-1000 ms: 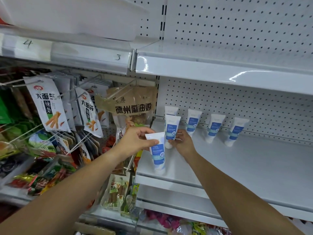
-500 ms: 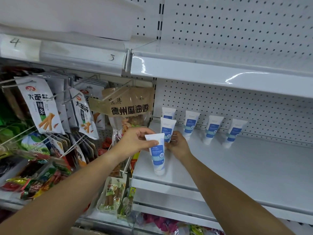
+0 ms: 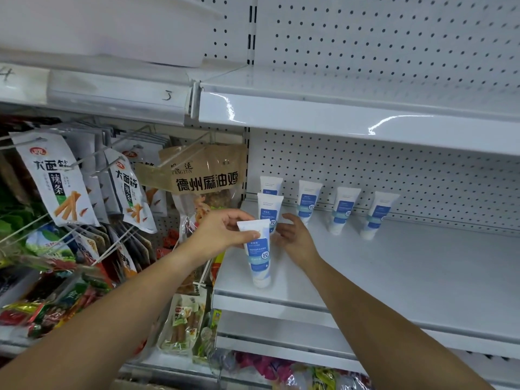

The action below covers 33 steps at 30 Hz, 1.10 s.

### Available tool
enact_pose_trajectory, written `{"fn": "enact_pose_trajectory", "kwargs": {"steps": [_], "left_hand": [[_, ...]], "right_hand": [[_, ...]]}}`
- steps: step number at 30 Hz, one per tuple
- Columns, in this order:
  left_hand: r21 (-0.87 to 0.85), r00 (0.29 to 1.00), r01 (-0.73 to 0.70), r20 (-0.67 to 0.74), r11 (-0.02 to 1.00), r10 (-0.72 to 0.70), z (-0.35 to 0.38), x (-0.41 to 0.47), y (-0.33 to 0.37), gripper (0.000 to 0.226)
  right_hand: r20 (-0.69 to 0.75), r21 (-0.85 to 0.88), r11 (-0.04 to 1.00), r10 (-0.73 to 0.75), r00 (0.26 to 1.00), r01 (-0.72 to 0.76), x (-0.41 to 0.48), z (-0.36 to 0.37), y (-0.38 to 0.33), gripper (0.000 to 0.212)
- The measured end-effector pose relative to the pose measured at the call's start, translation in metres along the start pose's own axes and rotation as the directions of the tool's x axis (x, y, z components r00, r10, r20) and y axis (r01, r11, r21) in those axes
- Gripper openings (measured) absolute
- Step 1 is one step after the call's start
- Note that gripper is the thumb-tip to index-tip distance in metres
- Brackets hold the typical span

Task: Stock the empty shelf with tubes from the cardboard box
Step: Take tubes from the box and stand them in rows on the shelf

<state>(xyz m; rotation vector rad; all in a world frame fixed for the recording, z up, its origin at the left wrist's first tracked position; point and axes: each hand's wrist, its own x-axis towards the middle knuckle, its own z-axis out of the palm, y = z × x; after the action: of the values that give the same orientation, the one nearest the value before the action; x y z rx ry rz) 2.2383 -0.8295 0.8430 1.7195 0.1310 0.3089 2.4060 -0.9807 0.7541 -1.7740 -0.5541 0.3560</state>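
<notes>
White tubes with blue labels stand cap-down on the white shelf (image 3: 408, 277). My left hand (image 3: 222, 235) pinches the flat top end of the front tube (image 3: 259, 257), which stands near the shelf's front left corner. Just behind it stands a second tube (image 3: 269, 209). My right hand (image 3: 295, 237) hovers at that tube's right side with relaxed fingers and holds nothing. Along the pegboard back stands a row of tubes: one at the far left (image 3: 270, 184), then another (image 3: 308, 202), a third (image 3: 344, 209) and the rightmost (image 3: 378, 215). The cardboard box is out of view.
Snack packets (image 3: 59, 181) hang on wire hooks in the bay to the left, with a brown bag (image 3: 205, 175) right beside the shelf's left edge. An upper shelf (image 3: 351, 119) overhangs. A lower shelf lip (image 3: 267, 336) sits below. The shelf surface to the right is bare.
My right hand has let go of the second tube and drawn back slightly to its right. My left hand keeps its pinch on the front tube, which stays in place.
</notes>
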Motion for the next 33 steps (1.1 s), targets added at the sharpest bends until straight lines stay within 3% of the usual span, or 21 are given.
{"fn": "enact_pose_trajectory", "kwargs": {"steps": [9,11,19,23,33], "left_hand": [[0.094,0.999,-0.041,0.029,0.995,0.039,0.028,0.035,0.032,0.026],[0.130,0.998,-0.063,0.026,0.989,0.060,0.037,0.046,0.045,0.024],[0.254,0.994,-0.111,0.026,0.961,0.108,0.071,0.081,0.069,0.018],[0.328,0.991,-0.134,0.061,0.935,0.120,0.088,0.090,0.066,0.021],[0.424,0.989,-0.147,0.092,0.894,0.119,0.111,0.113,0.053,0.020]], "right_hand": [[-0.050,0.035,0.999,0.002,0.999,0.000,-0.032,-0.072,-0.001,0.032],[-0.062,-0.002,1.000,-0.023,0.998,0.023,-0.041,-0.079,-0.004,0.036],[-0.013,0.188,0.982,-0.019,1.000,0.021,-0.069,-0.087,-0.014,0.049],[-0.048,0.151,0.988,-0.030,0.998,0.037,-0.068,-0.091,-0.015,0.060],[-0.103,0.020,0.999,-0.048,0.993,0.051,-0.048,-0.095,-0.003,0.053]]}}
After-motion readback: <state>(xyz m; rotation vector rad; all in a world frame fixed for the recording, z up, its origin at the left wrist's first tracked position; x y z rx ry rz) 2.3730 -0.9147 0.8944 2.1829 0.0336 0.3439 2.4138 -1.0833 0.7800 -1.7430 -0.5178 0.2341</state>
